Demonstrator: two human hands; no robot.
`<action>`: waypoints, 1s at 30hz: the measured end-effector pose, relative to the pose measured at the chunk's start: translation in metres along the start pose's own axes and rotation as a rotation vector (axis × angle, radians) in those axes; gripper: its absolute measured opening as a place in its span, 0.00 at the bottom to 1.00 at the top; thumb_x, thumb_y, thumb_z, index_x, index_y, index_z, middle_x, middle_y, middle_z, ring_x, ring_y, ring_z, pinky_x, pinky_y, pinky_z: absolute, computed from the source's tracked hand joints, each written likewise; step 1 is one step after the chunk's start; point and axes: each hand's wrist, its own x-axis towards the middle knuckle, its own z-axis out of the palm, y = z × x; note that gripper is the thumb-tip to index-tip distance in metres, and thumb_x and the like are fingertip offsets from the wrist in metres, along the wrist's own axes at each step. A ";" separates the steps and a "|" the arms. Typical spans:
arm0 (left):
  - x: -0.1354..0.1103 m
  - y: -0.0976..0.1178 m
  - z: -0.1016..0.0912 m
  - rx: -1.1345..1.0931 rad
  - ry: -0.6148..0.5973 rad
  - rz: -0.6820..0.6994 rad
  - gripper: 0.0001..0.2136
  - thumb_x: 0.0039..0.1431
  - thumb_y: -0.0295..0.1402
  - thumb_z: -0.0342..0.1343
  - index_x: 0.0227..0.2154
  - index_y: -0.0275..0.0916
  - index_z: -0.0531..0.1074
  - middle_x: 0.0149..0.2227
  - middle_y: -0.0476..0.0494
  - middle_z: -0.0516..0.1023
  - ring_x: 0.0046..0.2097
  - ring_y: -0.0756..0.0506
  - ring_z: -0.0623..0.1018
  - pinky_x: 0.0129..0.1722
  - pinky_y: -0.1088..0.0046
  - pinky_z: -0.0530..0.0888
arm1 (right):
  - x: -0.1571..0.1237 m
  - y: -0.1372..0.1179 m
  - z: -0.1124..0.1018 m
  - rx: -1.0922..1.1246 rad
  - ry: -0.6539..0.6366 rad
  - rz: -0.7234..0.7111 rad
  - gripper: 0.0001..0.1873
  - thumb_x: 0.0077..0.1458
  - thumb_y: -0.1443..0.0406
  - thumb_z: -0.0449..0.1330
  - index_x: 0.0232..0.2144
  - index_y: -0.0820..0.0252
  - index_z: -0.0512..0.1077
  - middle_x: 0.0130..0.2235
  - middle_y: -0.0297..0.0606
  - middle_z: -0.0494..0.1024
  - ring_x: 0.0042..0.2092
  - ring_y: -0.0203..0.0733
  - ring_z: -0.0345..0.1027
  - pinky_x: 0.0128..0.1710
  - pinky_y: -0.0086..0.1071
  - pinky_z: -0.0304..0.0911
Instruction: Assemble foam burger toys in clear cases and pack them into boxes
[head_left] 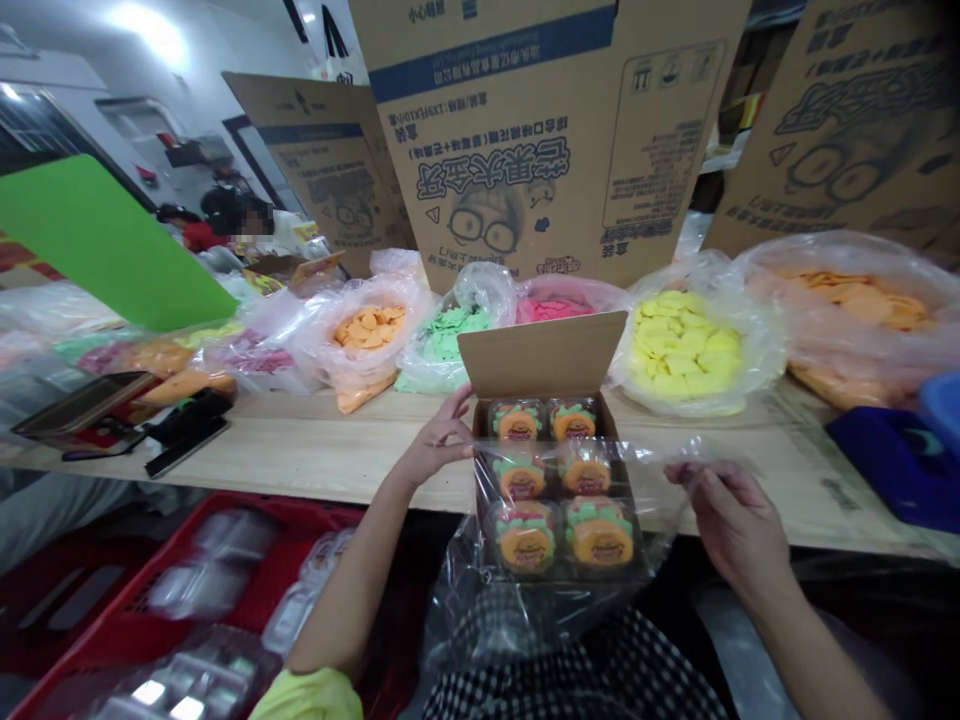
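In front of me a cardboard box (540, 360) has its lid raised. Inside sit several clear packs of burger-shaped sweets (525, 535) in two columns. A clear plastic bag (652, 455) is drawn over the near part of the box, its mouth edge lying across the packs. My right hand (739, 510) pinches the bag's right edge, off to the side of the box. At the box's left side my left hand (442, 440) has its thumb at the bag's edge and its fingers bent near the lid; the exact grip is partly hidden.
Plastic bags of yellow pieces (686, 345), green pieces (456, 333) and orange pieces (370, 327) line the table's back. A blue tape dispenser (892, 465) stands right. Below left, a red crate (112, 620) holds clear packs. Large cartons (555, 130) rise behind; people sit beyond.
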 end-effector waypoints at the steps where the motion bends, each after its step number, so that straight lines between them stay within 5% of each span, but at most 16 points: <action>1: -0.002 0.002 0.000 0.025 0.002 0.015 0.03 0.47 0.30 0.59 0.22 0.37 0.72 0.61 0.48 0.49 0.62 0.39 0.49 0.59 0.55 0.49 | 0.000 0.000 0.001 0.003 -0.003 -0.013 0.07 0.44 0.64 0.63 0.28 0.59 0.71 0.30 0.34 0.73 0.35 0.39 0.67 0.41 0.35 0.60; 10: -0.010 0.005 0.013 -0.008 0.152 0.090 0.04 0.45 0.30 0.61 0.22 0.37 0.71 0.61 0.49 0.43 0.61 0.37 0.49 0.56 0.57 0.58 | -0.002 0.005 0.032 0.079 0.094 -0.070 0.07 0.46 0.63 0.62 0.29 0.59 0.68 0.30 0.33 0.73 0.34 0.37 0.67 0.39 0.34 0.60; 19: 0.009 -0.016 0.052 -0.155 0.410 0.214 0.06 0.48 0.33 0.58 0.23 0.37 0.68 0.53 0.45 0.58 0.58 0.39 0.58 0.58 0.57 0.51 | -0.003 0.029 0.067 0.195 0.314 -0.045 0.11 0.44 0.61 0.62 0.28 0.58 0.64 0.24 0.26 0.68 0.25 0.31 0.61 0.27 0.26 0.60; 22: 0.014 -0.013 0.043 -0.076 0.324 0.185 0.07 0.48 0.34 0.58 0.22 0.37 0.69 0.48 0.43 0.62 0.55 0.39 0.61 0.56 0.57 0.55 | -0.001 0.033 0.067 0.130 0.363 -0.095 0.10 0.47 0.60 0.60 0.28 0.58 0.64 0.26 0.27 0.68 0.26 0.31 0.61 0.29 0.28 0.61; 26: 0.009 0.011 0.017 0.114 0.026 0.118 0.05 0.49 0.33 0.57 0.23 0.37 0.71 0.52 0.40 0.62 0.57 0.39 0.60 0.56 0.59 0.56 | -0.009 0.024 0.070 0.027 0.406 -0.267 0.06 0.51 0.61 0.57 0.30 0.58 0.65 0.33 0.32 0.69 0.34 0.35 0.64 0.38 0.33 0.60; 30: 0.001 0.040 -0.001 0.323 -0.255 0.014 0.06 0.50 0.33 0.56 0.23 0.37 0.72 0.60 0.41 0.53 0.60 0.39 0.53 0.56 0.61 0.56 | -0.020 0.008 0.073 -0.168 0.289 -0.454 0.06 0.52 0.61 0.54 0.30 0.57 0.64 0.47 0.39 0.66 0.49 0.44 0.60 0.49 0.42 0.54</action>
